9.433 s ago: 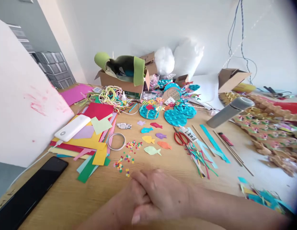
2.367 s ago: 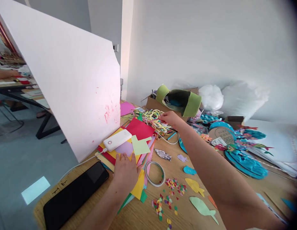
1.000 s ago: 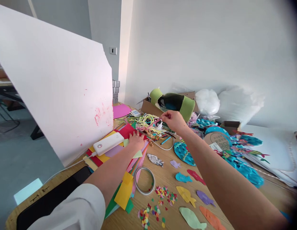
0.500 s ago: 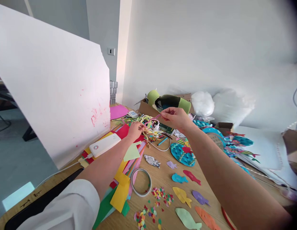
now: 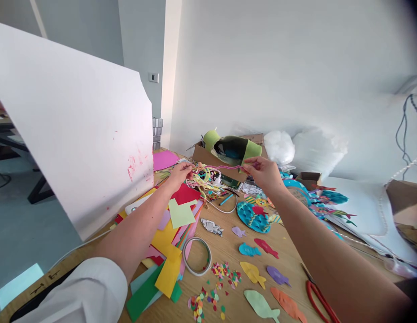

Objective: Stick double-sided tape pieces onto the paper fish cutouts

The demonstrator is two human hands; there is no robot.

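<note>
A thin pink-purple string (image 5: 225,167) is stretched nearly level above the back of the table. My right hand (image 5: 261,172) pinches one end of it, fingers closed. My left hand (image 5: 181,173) is closed at the other side, gripping a tangle of pale yellow, pink and white strings (image 5: 204,176) from which the pink one runs. Part of the tangle hangs down to the table below my left hand. Just beyond the string sits a cardboard box (image 5: 210,156) with a green-rimmed dark object (image 5: 232,149) in it.
Coloured paper (image 5: 166,242), a tape roll (image 5: 197,256), confetti (image 5: 225,273) and several paper fish (image 5: 252,272) lie on the wooden table. Red-handled scissors (image 5: 318,298) are near my right forearm. A blue wavy disc (image 5: 252,217) lies right of centre. A white board (image 5: 77,121) stands at left.
My hands have moved apart, my left to the left and my right to the right, drawing the pink string from slack to taut. The scissors have come into fuller view.
</note>
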